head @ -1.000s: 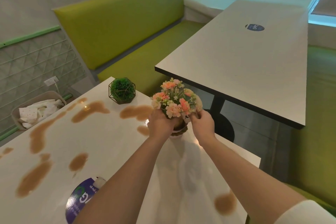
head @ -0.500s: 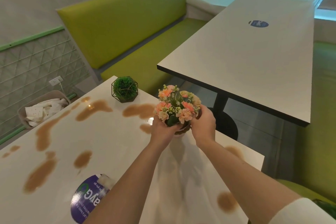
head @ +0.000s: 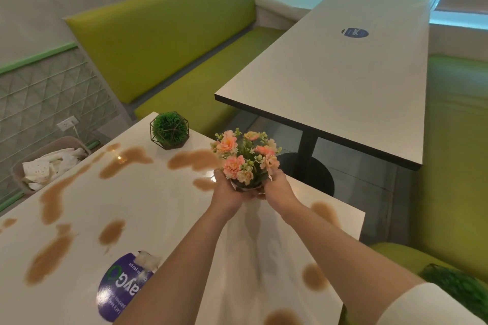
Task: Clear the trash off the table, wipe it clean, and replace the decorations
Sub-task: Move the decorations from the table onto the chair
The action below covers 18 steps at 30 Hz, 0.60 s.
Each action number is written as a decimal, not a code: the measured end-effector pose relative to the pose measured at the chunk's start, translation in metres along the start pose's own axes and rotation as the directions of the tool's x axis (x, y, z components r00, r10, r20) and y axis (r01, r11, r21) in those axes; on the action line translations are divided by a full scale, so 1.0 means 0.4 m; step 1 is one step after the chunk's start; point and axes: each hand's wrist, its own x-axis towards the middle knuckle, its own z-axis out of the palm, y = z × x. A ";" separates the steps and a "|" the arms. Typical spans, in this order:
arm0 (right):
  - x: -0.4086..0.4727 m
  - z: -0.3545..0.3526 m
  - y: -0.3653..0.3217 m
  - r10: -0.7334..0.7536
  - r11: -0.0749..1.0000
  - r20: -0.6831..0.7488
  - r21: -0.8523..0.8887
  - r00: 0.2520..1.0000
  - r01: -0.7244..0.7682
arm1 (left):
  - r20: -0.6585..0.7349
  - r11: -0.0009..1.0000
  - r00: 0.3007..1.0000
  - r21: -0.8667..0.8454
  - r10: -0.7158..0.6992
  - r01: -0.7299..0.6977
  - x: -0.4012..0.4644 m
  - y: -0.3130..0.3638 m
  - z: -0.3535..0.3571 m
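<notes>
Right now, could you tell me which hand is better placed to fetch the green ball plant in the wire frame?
Left. Both hands grip the pink flower pot, but the left hand sits nearer the green ball plant in the wire frame, which is across from the right hand.

Your table: white top [head: 163, 208], its far right corner just past your hands.
Spills: brown puddles [head: 126, 159] spread over most of the top.
Sticker: round purple label [head: 116, 285] near you, a scrap of paper [head: 146, 258] on its edge.
Far corner: green ball plant in a wire frame [head: 169, 130] stands there.
Second table: white top [head: 343, 82], only a round blue sticker [head: 354, 33] on it.
</notes>
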 end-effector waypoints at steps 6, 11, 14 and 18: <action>-0.065 -0.051 0.012 0.076 0.993 -0.072 0.096 0.995 -0.068 | 0.035 0.998 0.997 -0.019 0.065 -0.065 -0.071 0.037 0.016; -0.176 -0.108 0.048 0.092 0.983 -0.108 0.167 0.990 -0.073 | 0.133 0.982 0.977 0.067 0.165 -0.175 -0.154 0.072 0.049; -0.257 -0.150 0.077 0.045 0.990 -0.186 0.142 0.982 -0.019 | 0.171 0.982 0.972 0.069 0.161 -0.175 -0.234 0.072 0.086; -0.387 -0.202 0.100 -0.001 0.991 -0.276 0.130 0.961 0.039 | 0.285 0.973 0.950 0.150 0.129 -0.177 -0.338 0.039 0.135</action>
